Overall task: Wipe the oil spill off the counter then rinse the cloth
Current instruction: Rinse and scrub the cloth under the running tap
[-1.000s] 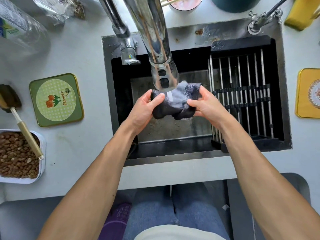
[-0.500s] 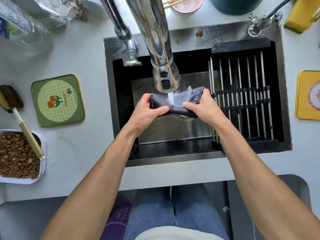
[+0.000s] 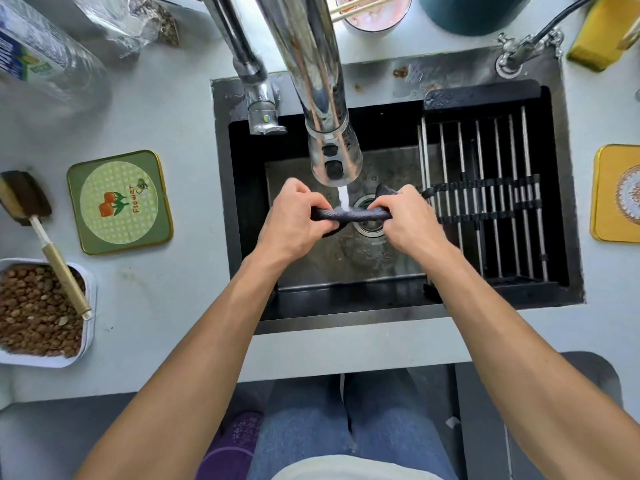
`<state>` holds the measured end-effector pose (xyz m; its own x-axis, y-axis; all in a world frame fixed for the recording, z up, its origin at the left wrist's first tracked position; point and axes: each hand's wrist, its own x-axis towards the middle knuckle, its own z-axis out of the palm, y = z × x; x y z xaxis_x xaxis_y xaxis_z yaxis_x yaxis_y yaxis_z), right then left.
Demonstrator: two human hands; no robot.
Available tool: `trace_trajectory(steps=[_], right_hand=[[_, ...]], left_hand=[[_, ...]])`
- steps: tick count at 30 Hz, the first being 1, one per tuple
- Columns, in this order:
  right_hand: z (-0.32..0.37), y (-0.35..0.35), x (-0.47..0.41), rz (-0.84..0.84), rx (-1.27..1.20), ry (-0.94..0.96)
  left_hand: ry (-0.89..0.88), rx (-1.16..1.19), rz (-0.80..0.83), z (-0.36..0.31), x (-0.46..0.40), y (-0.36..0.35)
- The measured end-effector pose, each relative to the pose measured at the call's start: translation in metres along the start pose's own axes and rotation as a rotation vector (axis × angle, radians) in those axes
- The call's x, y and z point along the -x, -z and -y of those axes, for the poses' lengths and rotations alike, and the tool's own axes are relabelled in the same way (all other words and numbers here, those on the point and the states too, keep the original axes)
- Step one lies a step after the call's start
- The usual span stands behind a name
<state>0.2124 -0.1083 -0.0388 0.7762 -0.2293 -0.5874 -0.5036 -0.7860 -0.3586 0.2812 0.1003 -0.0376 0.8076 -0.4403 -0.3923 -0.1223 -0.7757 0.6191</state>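
The dark grey cloth [image 3: 349, 215] is stretched into a thin roll between my two hands over the sink [image 3: 568, 188]. My left hand [image 3: 294, 220] is closed on its left end and my right hand [image 3: 408, 220] on its right end. A narrow stream of water [image 3: 343, 197] falls from the chrome tap head [image 3: 334, 157] onto the middle of the cloth. Below the cloth lies the round drain [image 3: 369, 228]. The light grey counter [image 3: 180, 126] surrounds the sink.
A black drying rack [image 3: 485, 202] fills the sink's right half. Left of the sink lie a green coaster [image 3: 119, 202], a brush [image 3: 38, 223] and a tray of brown pellets [image 3: 34, 310]. A yellow coaster [image 3: 618, 194] lies right; a plastic bottle [image 3: 41, 60] and cups stand behind.
The bunched cloth has been pulled out and rolled thin between both hands, which turned knuckles up and dropped lower in the sink. The drain shows now.
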Motion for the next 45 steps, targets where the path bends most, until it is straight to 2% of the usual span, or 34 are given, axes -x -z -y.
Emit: trace_trajectory(steps=[2,4,7,10,14,16,18,22,24,26,28,31,34,36,37,40,43,45], right_hand=[[-0.005,0.008,0.0,0.045,-0.08,0.014],[-0.01,0.019,0.001,0.121,-0.241,0.058],[-0.009,0.027,0.008,0.194,-0.527,0.084],[-0.006,0.019,0.009,0.144,-0.772,0.097],[0.009,-0.002,0.002,0.065,-1.22,-0.044],[0.021,-0.013,-0.003,-0.005,-1.334,-0.125],[0.032,-0.02,-0.008,-0.036,-1.375,-0.217],[0.042,-0.032,-0.009,0.02,-1.4,-0.459],[0.05,-0.039,-0.007,0.073,-1.451,-0.486],[0.059,-0.044,-0.004,0.081,-1.511,-0.527],[0.059,-0.053,-0.002,0.034,-1.498,-0.581],[0.054,-0.053,-0.003,0.06,-1.456,-0.518],[0.049,-0.044,-0.011,0.01,-1.479,-0.584],[0.048,-0.045,-0.015,-0.006,-1.518,-0.58],[0.05,-0.049,-0.015,0.017,-1.589,-0.588],[0.062,-0.056,-0.001,0.119,-1.604,-0.621],[0.061,-0.056,0.001,0.076,-1.396,-0.568],[0.057,-0.046,-0.006,0.027,-1.37,-0.546]], left_hand=[[0.005,0.136,0.076,0.003,0.0,0.006],[0.068,0.373,0.142,0.005,0.001,0.012],[0.169,0.731,0.156,0.006,0.002,0.016],[0.257,1.089,0.153,0.001,0.002,0.013],[0.316,1.276,0.126,-0.008,0.0,0.003],[0.354,1.272,0.071,-0.018,0.0,-0.008],[0.369,1.156,-0.057,-0.032,-0.001,-0.02],[0.337,0.721,-0.231,-0.065,0.004,-0.05],[0.305,0.449,-0.282,-0.077,0.008,-0.063],[0.353,0.328,-0.31,-0.072,0.0,-0.063],[0.447,0.32,-0.276,-0.053,-0.011,-0.054],[0.532,0.362,-0.256,-0.037,-0.011,-0.047],[0.464,0.433,-0.306,-0.066,0.007,-0.06],[0.379,0.348,-0.313,-0.08,0.008,-0.067],[0.382,0.329,-0.302,-0.081,0.003,-0.067],[0.492,0.402,-0.274,-0.063,-0.018,-0.051],[0.565,0.347,-0.23,-0.04,-0.019,-0.042],[0.56,0.422,-0.269,-0.043,-0.008,-0.047]])
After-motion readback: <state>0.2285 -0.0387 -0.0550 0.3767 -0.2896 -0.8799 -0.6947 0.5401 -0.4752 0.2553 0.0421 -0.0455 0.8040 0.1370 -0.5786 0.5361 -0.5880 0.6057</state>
